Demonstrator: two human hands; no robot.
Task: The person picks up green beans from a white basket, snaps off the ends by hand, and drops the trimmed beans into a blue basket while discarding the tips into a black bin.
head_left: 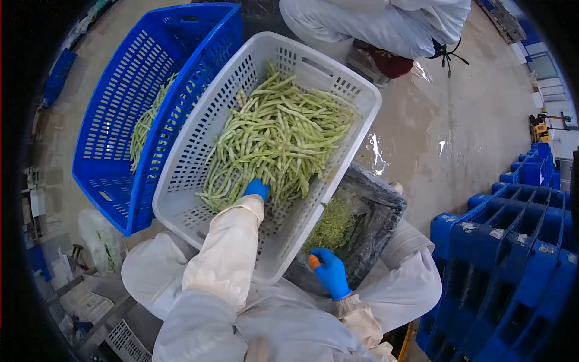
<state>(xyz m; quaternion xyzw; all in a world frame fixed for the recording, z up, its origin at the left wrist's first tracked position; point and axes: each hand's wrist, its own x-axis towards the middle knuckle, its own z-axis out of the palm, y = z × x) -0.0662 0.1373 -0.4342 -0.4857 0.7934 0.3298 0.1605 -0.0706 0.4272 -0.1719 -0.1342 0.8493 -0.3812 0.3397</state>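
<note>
Green beans (280, 130) lie heaped in the white perforated basket (187, 169), where the left hand (257, 189) seems to be gathering some; its fingers are buried, their state impossible to tell (likewise the right hand (330, 274), beside the green trimmings (335, 223)). The next move seems to call for lifting clear. A blue crate (120, 90) crowds the left wall; bare basket floor leaves room nearside.

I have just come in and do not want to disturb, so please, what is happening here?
A seated person has the gloved left hand among the green beans in a white basket, its fingers hidden. The gloved right hand is beside green scraps in a dark, lined box. More beans lie in a blue basket next to the white one.
</note>
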